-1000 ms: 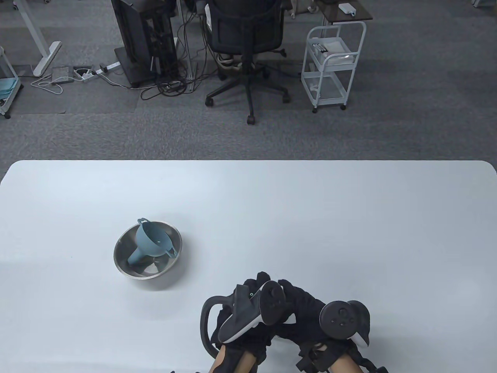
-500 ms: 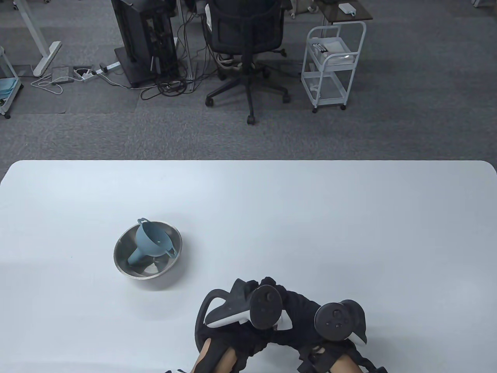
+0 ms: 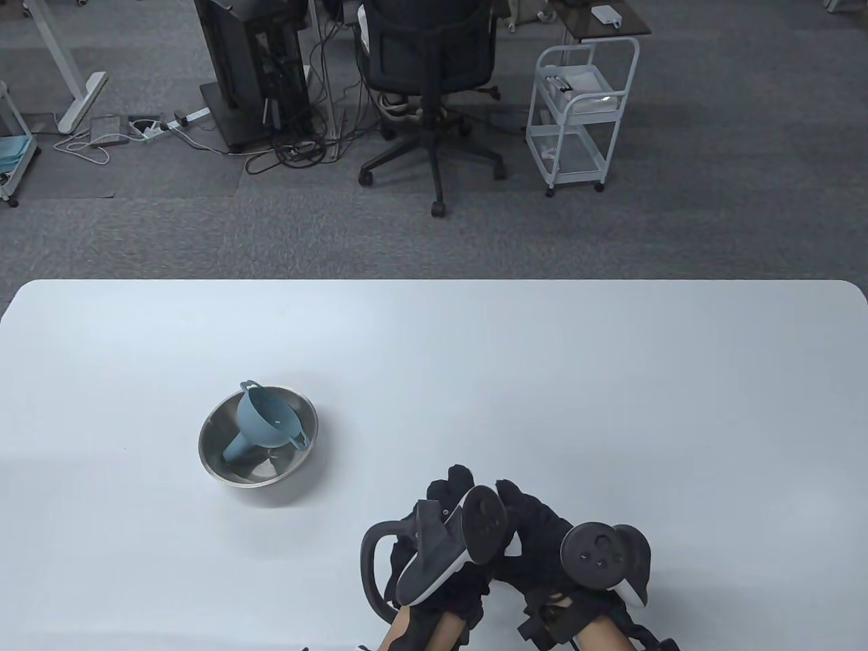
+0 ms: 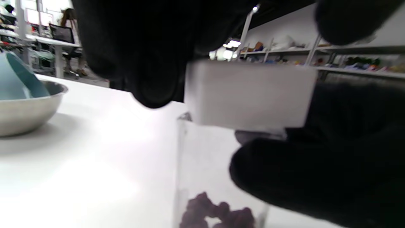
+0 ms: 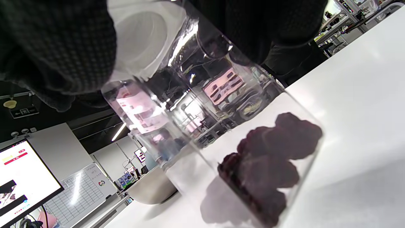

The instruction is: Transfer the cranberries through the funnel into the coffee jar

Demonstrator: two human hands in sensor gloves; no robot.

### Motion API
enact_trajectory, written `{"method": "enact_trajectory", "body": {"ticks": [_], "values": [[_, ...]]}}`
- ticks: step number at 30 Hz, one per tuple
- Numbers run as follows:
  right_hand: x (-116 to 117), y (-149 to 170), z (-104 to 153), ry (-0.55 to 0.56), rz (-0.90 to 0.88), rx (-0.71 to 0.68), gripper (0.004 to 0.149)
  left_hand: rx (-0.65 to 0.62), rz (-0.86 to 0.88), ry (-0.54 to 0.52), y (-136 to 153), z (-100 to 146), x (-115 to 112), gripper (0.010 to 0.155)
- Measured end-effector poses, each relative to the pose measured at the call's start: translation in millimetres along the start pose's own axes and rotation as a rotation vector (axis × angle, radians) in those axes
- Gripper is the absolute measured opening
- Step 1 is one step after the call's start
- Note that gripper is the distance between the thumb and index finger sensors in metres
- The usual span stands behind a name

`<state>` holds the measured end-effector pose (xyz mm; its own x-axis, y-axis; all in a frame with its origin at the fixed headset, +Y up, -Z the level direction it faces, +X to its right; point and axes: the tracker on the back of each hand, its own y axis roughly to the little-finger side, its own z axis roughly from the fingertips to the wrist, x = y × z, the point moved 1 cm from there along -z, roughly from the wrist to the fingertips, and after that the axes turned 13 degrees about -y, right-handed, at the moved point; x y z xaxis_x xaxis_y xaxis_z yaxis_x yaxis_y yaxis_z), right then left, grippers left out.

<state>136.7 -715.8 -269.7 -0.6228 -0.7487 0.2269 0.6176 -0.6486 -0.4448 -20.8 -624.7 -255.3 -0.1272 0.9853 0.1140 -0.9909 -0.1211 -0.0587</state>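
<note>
Resting bare and white, the counter point(image 3: 542, 380) carries everything that matters, and both hands sit close together at its near edge. Off to the left of the hands and a little farther out stands a steel bowl point(image 3: 258, 441), with the blue funnel point(image 3: 264, 424) lying tilted inside it, spout down toward the bowl's floor; no cranberries show in the bowl from above. Between the hands stands a clear jar point(image 5: 202, 126), hidden under the gloves in the table view but plain in both wrist views. The right hand point(image 3: 542, 542) wraps the glass body, its fingers point(image 4: 300, 177) curled round the side. The left hand point(image 3: 447, 536) sits over the top, gloved fingers curled on the white lid point(image 4: 250, 93), which appears to sit on the jar's mouth, though I cannot tell whether it is tight or loose. At the bottom of the jar lies a small dark clump of cranberries point(image 5: 272, 158), only a shallow layer. My reading is that the step in hand is working the lid of this jar while the right hand steadies it, and since the funnel is parked in the bowl and fruit is in the jar, capping off looks likelier than opening, but the pictures do not settle it. The next move calls for a firm hold on the glass and a level lid.
</note>
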Motion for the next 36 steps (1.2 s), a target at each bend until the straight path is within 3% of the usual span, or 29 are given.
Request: {"method": "enact_trajectory", "body": {"ticks": [2,5,11,15,19,21,23,25,29,31,36], "values": [[0,-1,0,-0.001,0.003,-0.003,0.096,-0.013,-0.068,0.008,-3,-4,-3,0.083],[-2,0,0,-0.003,0.016,-0.008,0.096,-0.062,0.005,0.055,-4,-7,-5,0.077],[-2,3,-1,-0.048,-0.053,-0.075,0.095,-0.352,0.161,0.219,3,-11,-4,0.072],[5,-1,-4,-0.102,-0.06,-0.085,0.096,-0.45,0.175,0.282,9,-5,-3,0.065],[6,-2,-4,-0.102,-0.038,-0.069,0.097,-0.412,0.159,0.286,15,-3,-3,0.063],[4,-1,-3,-0.076,-0.033,-0.06,0.097,-0.341,0.179,0.158,16,-4,5,0.065],[2,1,-2,-0.053,-0.021,-0.043,0.096,-0.184,0.177,0.04,15,-3,14,0.07],[0,2,-1,-0.033,-0.011,-0.025,0.097,-0.008,0.097,0.043,10,2,15,0.073],[-1,0,0,-0.003,0.017,-0.015,0.097,0.017,-0.123,0.087,-6,5,5,0.091],[-1,-4,1,-0.001,0.033,-0.029,0.097,0.006,-0.144,0.105,-12,4,-2,0.098],[-9,-3,2,0.034,0.035,-0.036,0.097,-0.029,-0.024,0.041,-11,4,-1,0.084]]}}
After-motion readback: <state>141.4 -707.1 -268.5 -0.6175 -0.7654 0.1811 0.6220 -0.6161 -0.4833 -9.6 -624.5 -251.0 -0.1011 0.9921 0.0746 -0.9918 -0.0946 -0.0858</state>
